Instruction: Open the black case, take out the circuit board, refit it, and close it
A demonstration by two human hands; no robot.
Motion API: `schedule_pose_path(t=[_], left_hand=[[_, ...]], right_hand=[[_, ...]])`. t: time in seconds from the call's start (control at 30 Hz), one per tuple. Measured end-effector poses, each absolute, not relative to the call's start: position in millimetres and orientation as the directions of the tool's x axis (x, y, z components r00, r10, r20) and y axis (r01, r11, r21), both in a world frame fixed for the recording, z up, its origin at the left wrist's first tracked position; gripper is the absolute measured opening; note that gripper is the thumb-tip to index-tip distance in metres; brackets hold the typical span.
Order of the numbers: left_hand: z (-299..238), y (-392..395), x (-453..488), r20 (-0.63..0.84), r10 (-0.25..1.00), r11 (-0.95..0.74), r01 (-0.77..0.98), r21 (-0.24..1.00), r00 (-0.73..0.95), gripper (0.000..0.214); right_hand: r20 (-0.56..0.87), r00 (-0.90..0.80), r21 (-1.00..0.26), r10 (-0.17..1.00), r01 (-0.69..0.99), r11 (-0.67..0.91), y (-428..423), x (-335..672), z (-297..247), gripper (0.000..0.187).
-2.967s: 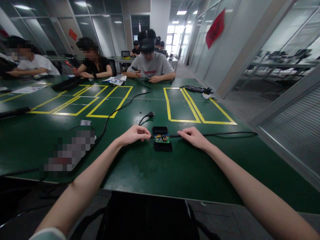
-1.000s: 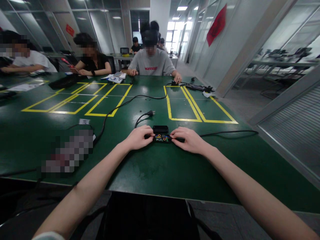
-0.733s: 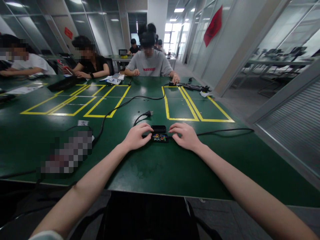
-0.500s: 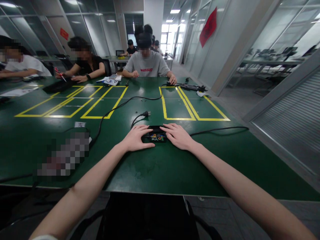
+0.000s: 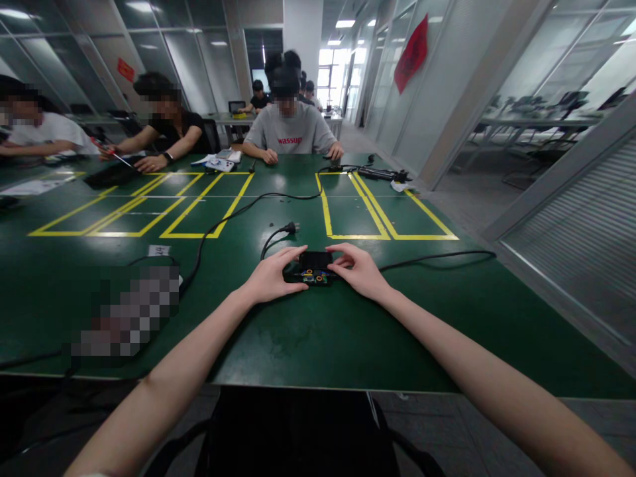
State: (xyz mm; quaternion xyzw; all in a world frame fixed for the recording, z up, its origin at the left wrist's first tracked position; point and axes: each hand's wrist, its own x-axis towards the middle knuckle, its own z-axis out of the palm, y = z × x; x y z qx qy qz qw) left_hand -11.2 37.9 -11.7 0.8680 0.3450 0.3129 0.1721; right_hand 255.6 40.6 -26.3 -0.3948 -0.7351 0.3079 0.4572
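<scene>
A small black plastic case (image 5: pixel 315 260) lies on the green table (image 5: pixel 318 331), with a green circuit board (image 5: pixel 312 275) bearing coloured parts showing at its near edge. My left hand (image 5: pixel 271 275) grips the case's left end, fingers curled round it. From the other side, my right hand (image 5: pixel 358 268) pinches the right end. A black cable (image 5: pixel 437 257) runs right from the case. Another cable curves off to the left and ends in a plug (image 5: pixel 292 228).
Yellow tape rectangles (image 5: pixel 348 215) mark the table beyond the case. A long black cord (image 5: pixel 233 213) crosses the middle. Three people sit at the far side working with tools. A white label (image 5: pixel 158 250) and a blurred object (image 5: pixel 126 308) lie at my left. A glass partition stands on the right.
Both hands closed in from the cables onto the case. The black cover now sits over most of the circuit board, which earlier lay exposed.
</scene>
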Motion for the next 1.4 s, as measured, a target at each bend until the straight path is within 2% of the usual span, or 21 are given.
schedule_pose_path(t=[0.2, 0.47, 0.9, 1.4], left_hand=[[-17, 41, -12, 0.411, 0.713, -0.694, 0.49, 0.527, 0.568, 0.077], [-15, 40, -11, 0.433, 0.699, -0.705, 0.446, 0.552, 0.569, 0.075], [-6, 35, -8, 0.425, 0.71, -0.691, 0.438, 0.575, 0.562, 0.065], [-7, 35, -8, 0.431, 0.71, -0.688, 0.42, 0.591, 0.557, 0.066]], right_hand=[[0.389, -0.216, -0.862, 0.896, 0.256, 0.437, 44, 254, -28, 0.027], [0.242, -0.211, -0.932, 0.947, 0.222, 0.287, 46, 255, -25, 0.026], [0.283, -0.218, -0.923, 0.934, 0.203, 0.327, 44, 257, -24, 0.028], [0.288, -0.216, -0.925, 0.933, 0.188, 0.329, 42, 256, -22, 0.027]])
